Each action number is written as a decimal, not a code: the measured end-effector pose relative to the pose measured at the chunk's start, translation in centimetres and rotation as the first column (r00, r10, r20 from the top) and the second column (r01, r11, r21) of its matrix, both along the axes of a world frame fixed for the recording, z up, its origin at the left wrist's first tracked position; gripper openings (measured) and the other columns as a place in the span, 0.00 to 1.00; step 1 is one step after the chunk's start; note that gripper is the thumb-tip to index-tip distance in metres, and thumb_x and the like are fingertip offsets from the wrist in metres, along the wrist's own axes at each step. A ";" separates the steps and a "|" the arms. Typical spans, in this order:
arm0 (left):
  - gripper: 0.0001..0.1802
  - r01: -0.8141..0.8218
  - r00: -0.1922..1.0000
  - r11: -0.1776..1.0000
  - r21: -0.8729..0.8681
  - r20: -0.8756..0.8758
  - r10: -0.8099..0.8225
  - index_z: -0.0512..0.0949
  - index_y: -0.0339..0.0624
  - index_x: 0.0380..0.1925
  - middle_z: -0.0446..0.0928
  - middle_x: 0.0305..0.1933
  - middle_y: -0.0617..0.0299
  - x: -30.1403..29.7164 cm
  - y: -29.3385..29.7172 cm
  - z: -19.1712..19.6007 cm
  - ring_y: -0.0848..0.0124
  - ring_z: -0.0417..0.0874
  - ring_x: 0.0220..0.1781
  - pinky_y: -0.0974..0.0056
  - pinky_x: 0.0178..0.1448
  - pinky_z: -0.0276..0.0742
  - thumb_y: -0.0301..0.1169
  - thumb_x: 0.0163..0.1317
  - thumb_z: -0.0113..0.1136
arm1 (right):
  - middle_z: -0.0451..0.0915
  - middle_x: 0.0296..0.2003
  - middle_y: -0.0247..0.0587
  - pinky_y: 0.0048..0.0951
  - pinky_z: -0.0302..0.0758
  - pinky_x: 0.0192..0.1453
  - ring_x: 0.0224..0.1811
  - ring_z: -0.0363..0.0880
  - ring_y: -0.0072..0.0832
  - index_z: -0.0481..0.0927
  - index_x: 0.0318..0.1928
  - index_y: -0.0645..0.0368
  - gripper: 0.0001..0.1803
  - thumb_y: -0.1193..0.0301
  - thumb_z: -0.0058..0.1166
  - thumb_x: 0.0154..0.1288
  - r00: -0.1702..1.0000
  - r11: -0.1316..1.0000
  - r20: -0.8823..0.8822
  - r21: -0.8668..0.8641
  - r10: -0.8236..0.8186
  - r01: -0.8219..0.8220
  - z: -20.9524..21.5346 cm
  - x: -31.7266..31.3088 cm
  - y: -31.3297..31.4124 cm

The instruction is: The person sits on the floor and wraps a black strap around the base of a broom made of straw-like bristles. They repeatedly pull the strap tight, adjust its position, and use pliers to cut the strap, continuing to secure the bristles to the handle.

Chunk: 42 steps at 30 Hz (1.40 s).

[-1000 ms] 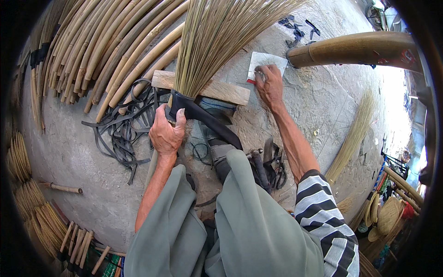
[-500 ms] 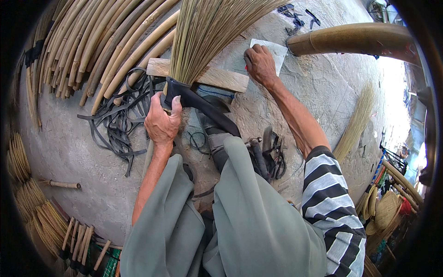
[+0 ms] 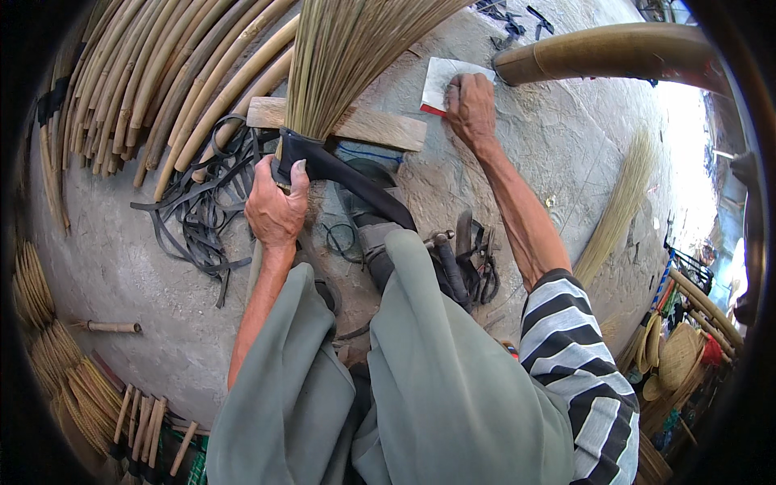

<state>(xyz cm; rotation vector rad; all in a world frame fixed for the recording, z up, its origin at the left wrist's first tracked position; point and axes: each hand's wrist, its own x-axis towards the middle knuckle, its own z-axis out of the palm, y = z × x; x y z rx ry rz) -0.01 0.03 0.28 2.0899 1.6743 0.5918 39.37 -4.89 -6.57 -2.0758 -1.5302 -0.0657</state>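
Note:
My left hand [image 3: 273, 208] grips the base of a bundle of straw bristles [image 3: 338, 69], where a black rubber strip [image 3: 310, 160] is wound round it. The strip runs down from the bundle to my shoe, beside my knee. The bundle rests across a wooden block [image 3: 384, 131] with its bristles pointing away. My right hand [image 3: 473, 111] is over a flat white packet with a red edge [image 3: 439, 78] on the floor. Its fingers are curled down and closed; what lies under the fingertips is hidden.
Several bamboo poles [image 3: 174, 77] lie at the far left, beside a tangle of black rubber strips [image 3: 206, 210]. A hammer [image 3: 449, 263] lies by my right leg. A thick bamboo pole [image 3: 606, 55] and a loose bristle bundle [image 3: 618, 206] are to the right.
My right hand has shifted from the left side of the white packet to its right side, uncovering the red edge. My left hand keeps its grip on the bundle.

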 end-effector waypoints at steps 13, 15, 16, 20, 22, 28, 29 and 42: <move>0.35 -0.016 0.999 1.000 0.000 -0.051 0.016 0.80 0.38 0.64 0.89 0.50 0.35 0.2 -0.3 -0.3 0.31 0.90 0.51 0.37 0.54 0.84 0.59 0.77 0.64 | 0.80 0.39 0.54 0.54 0.77 0.54 0.47 0.82 0.55 0.85 0.45 0.60 0.05 0.74 0.65 0.71 0.955 0.971 -0.197 -0.132 -0.221 0.197 -0.2 -4.8 -17.3; 0.36 -0.019 0.999 1.000 -0.025 -0.041 0.018 0.80 0.38 0.65 0.89 0.51 0.35 0.2 -0.3 -0.5 0.31 0.90 0.52 0.36 0.55 0.84 0.60 0.77 0.63 | 0.80 0.40 0.54 0.54 0.77 0.53 0.47 0.82 0.55 0.85 0.44 0.60 0.05 0.74 0.66 0.71 0.942 0.962 -0.225 -0.170 -0.249 0.214 -0.9 -6.2 -19.0; 0.36 -0.022 0.999 0.999 -0.030 -0.039 0.021 0.80 0.38 0.66 0.89 0.52 0.35 0.1 -0.3 -0.6 0.30 0.89 0.53 0.36 0.55 0.83 0.61 0.77 0.62 | 0.80 0.40 0.54 0.54 0.77 0.54 0.47 0.82 0.55 0.85 0.45 0.60 0.05 0.74 0.66 0.71 0.942 0.968 -0.243 -0.148 -0.233 0.201 -1.2 -6.7 -19.4; 0.34 -0.017 0.997 1.000 0.015 -0.069 0.018 0.80 0.43 0.66 0.89 0.49 0.36 0.1 -0.3 -0.7 0.32 0.90 0.52 0.36 0.54 0.83 0.61 0.78 0.61 | 0.80 0.41 0.53 0.54 0.78 0.54 0.48 0.82 0.55 0.85 0.46 0.59 0.08 0.73 0.68 0.69 0.932 0.967 -0.264 -0.133 -0.247 0.219 -1.8 -8.0 -19.0; 0.37 -0.031 0.995 0.999 -0.021 -0.098 0.029 0.79 0.41 0.67 0.89 0.54 0.35 0.1 -0.3 -0.7 0.30 0.89 0.54 0.34 0.56 0.83 0.62 0.77 0.61 | 0.80 0.42 0.53 0.55 0.78 0.54 0.49 0.82 0.55 0.85 0.47 0.59 0.09 0.73 0.69 0.69 0.946 0.969 -0.219 -0.112 -0.241 0.220 -1.9 -8.3 -18.3; 0.37 -0.039 0.994 0.998 -0.040 -0.103 0.035 0.79 0.42 0.67 0.89 0.54 0.35 0.1 -0.3 -0.4 0.30 0.89 0.54 0.34 0.56 0.83 0.62 0.77 0.60 | 0.81 0.43 0.52 0.56 0.78 0.54 0.50 0.82 0.55 0.85 0.45 0.57 0.10 0.69 0.70 0.67 0.928 0.933 -0.159 -0.194 -0.336 0.305 -2.3 -9.2 -17.2; 0.37 -0.039 0.995 0.998 -0.050 -0.096 0.034 0.79 0.42 0.68 0.89 0.54 0.34 0.1 -0.3 -0.4 0.30 0.89 0.54 0.34 0.56 0.83 0.62 0.77 0.60 | 0.81 0.43 0.51 0.56 0.78 0.54 0.50 0.82 0.55 0.85 0.44 0.57 0.09 0.69 0.70 0.68 0.923 0.928 -0.166 -0.204 -0.346 0.311 -2.4 -9.4 -17.1; 0.36 -0.051 0.993 0.999 -0.012 -0.104 0.049 0.79 0.42 0.68 0.90 0.50 0.34 0.3 -0.3 -0.7 0.31 0.90 0.51 0.34 0.55 0.83 0.62 0.78 0.59 | 0.80 0.43 0.58 0.59 0.77 0.55 0.49 0.81 0.58 0.81 0.45 0.61 0.09 0.69 0.64 0.71 0.915 0.900 -0.131 -0.275 -0.382 0.337 -3.8 -10.0 -17.1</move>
